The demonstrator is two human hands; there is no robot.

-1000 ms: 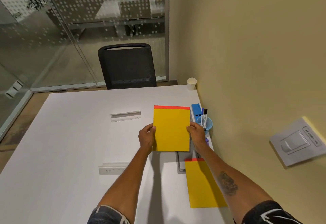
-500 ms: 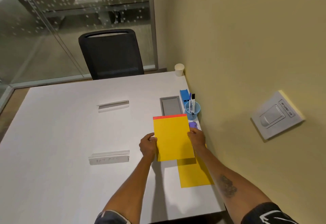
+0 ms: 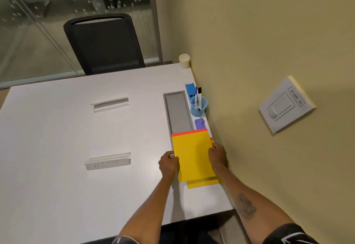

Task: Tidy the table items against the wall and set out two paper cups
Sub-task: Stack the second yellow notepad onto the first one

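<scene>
A yellow notepad (image 3: 193, 156) with an orange top edge lies almost squarely over a second yellow notepad (image 3: 203, 184) by the wall. My left hand (image 3: 168, 164) grips its left edge and my right hand (image 3: 217, 156) grips its right edge. Beyond them along the wall sit a purple tag (image 3: 199, 124), a blue pen cup (image 3: 198, 105) with markers, and a blue box (image 3: 190, 89). One white paper cup (image 3: 184, 61) stands at the table's far right corner.
The white table (image 3: 57, 128) holds two clear name-plate holders (image 3: 110, 104) (image 3: 108, 161) and a grey recessed cable tray (image 3: 177, 112). A black chair (image 3: 104, 43) stands at the far side. A wall switch (image 3: 286, 104) is on the right wall.
Both hands have carried the upper notepad toward me and to the right, down onto the second notepad beside the wall. The cable tray it covered is now exposed.
</scene>
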